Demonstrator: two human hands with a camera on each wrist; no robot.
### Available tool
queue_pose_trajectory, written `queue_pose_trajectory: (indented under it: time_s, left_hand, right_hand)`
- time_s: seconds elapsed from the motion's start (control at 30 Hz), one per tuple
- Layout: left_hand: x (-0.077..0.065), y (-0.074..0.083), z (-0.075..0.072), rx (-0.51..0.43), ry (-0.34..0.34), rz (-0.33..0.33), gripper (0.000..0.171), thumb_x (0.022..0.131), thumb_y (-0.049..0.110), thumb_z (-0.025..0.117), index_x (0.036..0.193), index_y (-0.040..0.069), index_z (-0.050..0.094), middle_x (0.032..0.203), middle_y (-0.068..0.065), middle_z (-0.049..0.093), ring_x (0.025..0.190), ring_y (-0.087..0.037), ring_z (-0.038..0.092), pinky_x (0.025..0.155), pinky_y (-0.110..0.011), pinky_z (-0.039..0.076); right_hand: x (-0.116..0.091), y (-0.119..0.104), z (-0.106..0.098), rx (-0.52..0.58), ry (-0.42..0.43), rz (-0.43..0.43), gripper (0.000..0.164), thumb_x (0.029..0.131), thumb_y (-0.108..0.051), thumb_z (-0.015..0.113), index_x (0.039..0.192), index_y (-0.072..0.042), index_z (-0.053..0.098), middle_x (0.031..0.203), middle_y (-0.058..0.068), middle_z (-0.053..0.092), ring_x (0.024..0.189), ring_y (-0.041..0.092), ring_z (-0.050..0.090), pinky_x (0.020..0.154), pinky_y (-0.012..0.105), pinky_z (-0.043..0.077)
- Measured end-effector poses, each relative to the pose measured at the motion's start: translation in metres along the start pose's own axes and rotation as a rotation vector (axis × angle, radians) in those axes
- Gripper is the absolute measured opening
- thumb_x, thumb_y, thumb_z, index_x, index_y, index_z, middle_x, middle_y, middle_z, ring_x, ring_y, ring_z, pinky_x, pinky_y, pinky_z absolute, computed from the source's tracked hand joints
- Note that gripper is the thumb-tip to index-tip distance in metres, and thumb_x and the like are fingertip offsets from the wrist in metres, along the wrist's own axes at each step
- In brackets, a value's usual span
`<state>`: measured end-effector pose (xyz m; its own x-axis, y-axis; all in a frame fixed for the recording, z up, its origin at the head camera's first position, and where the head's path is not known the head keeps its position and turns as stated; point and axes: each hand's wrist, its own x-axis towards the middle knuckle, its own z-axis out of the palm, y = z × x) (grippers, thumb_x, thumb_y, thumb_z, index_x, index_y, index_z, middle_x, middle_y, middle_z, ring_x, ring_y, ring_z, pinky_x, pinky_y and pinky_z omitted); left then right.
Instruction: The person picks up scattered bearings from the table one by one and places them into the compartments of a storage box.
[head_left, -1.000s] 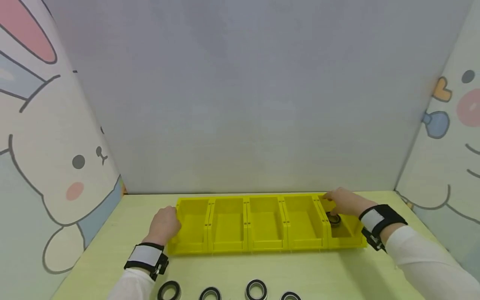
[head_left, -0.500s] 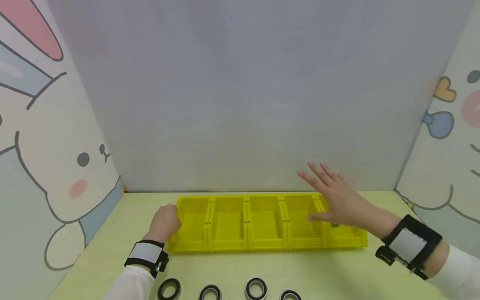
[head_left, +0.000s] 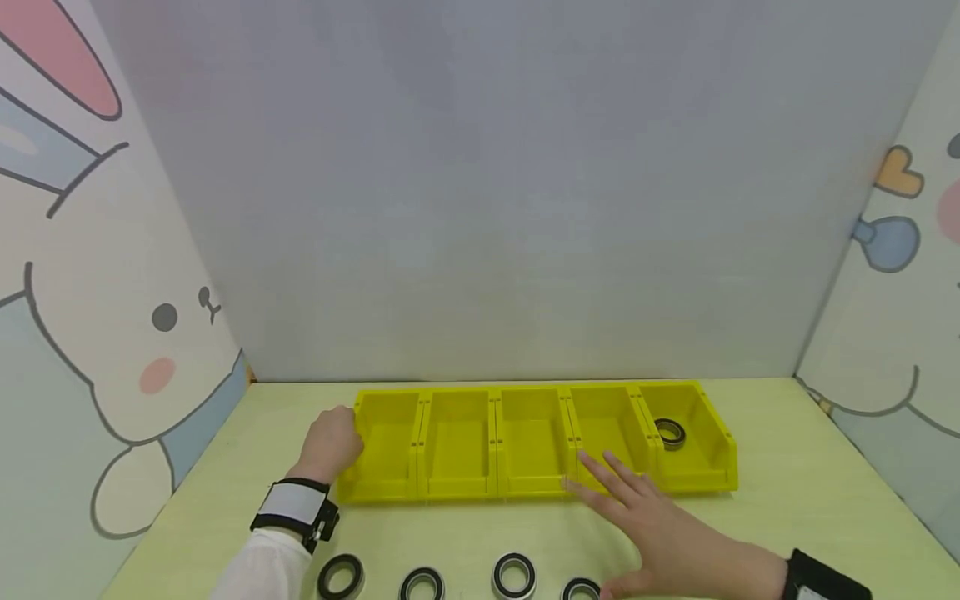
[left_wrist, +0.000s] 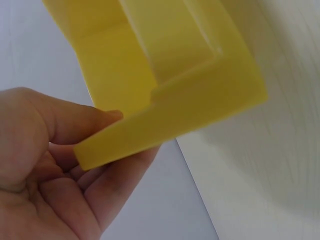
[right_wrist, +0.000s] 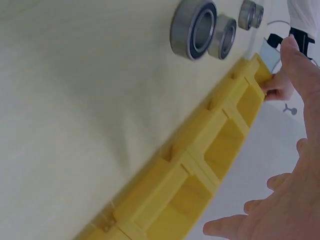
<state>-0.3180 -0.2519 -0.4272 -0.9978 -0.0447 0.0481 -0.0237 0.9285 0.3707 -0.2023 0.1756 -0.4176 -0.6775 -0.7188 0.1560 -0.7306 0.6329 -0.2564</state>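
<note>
A row of joined yellow bins [head_left: 534,492] stands near the back of the table. My left hand [head_left: 328,446] grips the wall at its left end; in the left wrist view the thumb and fingers [left_wrist: 125,175] pinch the yellow edge. One bearing [head_left: 670,433] lies in the rightmost bin. With fingers spread and nothing held, my right hand [head_left: 660,533] hovers in front of the bins, above the table. Its thumb is close to the rightmost bearing [head_left: 581,588] of the front row. Three more bearings, among them one black-faced ring [head_left: 513,575], lie to the left of it.
The pale yellow table [head_left: 810,500] reaches back to a grey wall panel [head_left: 480,208]. Side panels with a cartoon rabbit [head_left: 135,333] and another cartoon figure [head_left: 862,350] flank it.
My right hand has left the rightmost bin, where the bearing now lies uncovered, and moved forward toward the front bearings with fingers spread. The left hand keeps its grip on the bins.
</note>
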Motion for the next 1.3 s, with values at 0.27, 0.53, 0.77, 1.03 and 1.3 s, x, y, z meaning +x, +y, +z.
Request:
queue_pose_trajectory:
  time_s: [0.27, 0.53, 0.77, 1.03, 1.3]
  left_hand:
    - [-0.002, 0.002, -0.001, 0.008, 0.003, 0.003, 0.005, 0.084, -0.003, 0.053, 0.08, -0.002, 0.054, 0.062, -0.006, 0.041, 0.057, -0.02, 0.047, 0.052, -0.026, 0.037]
    - [0.0, 0.002, 0.001, 0.006, -0.002, -0.001, 0.004, 0.084, -0.003, 0.053, 0.081, -0.002, 0.054, 0.064, -0.007, 0.043, 0.058, -0.02, 0.048, 0.053, -0.027, 0.038]
    - [0.004, -0.001, 0.004, 0.017, -0.001, 0.0, 0.005, 0.084, -0.003, 0.053, 0.08, -0.001, 0.055, 0.063, -0.007, 0.045, 0.058, -0.02, 0.048, 0.052, -0.027, 0.038]
    - [0.001, 0.0, 0.003, 0.008, 0.001, 0.0, 0.005, 0.084, -0.003, 0.053, 0.08, -0.001, 0.055, 0.064, -0.008, 0.045, 0.058, -0.02, 0.048, 0.054, -0.028, 0.039]
    - [0.0, 0.002, 0.001, 0.01, -0.001, -0.006, 0.004, 0.084, -0.003, 0.054, 0.08, -0.001, 0.055, 0.064, -0.008, 0.045, 0.059, -0.02, 0.048, 0.054, -0.028, 0.039]
  right_hand:
    - [-0.007, 0.005, 0.042, 0.2, -0.276, -0.008, 0.076, 0.087, -0.06, 0.051, 0.15, -0.033, 0.018, 0.155, 0.016, 0.017, 0.136, 0.049, 0.022, 0.092, 0.069, 0.031]
    - [-0.012, 0.006, 0.065, 0.131, -0.397, -0.008, 0.061, 0.091, -0.062, 0.038, 0.147, -0.039, 0.025, 0.154, 0.003, 0.026, 0.136, 0.037, 0.031, 0.092, 0.064, 0.038]
    - [-0.008, 0.008, 0.071, -0.122, -0.189, -0.391, 0.052, 0.099, -0.046, 0.035, 0.14, -0.015, 0.043, 0.137, 0.004, 0.051, 0.122, 0.025, 0.051, 0.093, 0.039, 0.047]
    - [0.006, -0.002, 0.067, -0.077, -0.082, -0.457, 0.034, 0.099, -0.029, 0.045, 0.118, -0.006, 0.063, 0.11, 0.004, 0.066, 0.099, 0.011, 0.06, 0.079, 0.017, 0.048]
    - [0.015, -0.008, 0.058, -0.131, -0.099, -0.523, 0.025, 0.095, -0.022, 0.053, 0.11, -0.008, 0.067, 0.1, -0.001, 0.069, 0.088, 0.002, 0.059, 0.073, 0.009, 0.041]
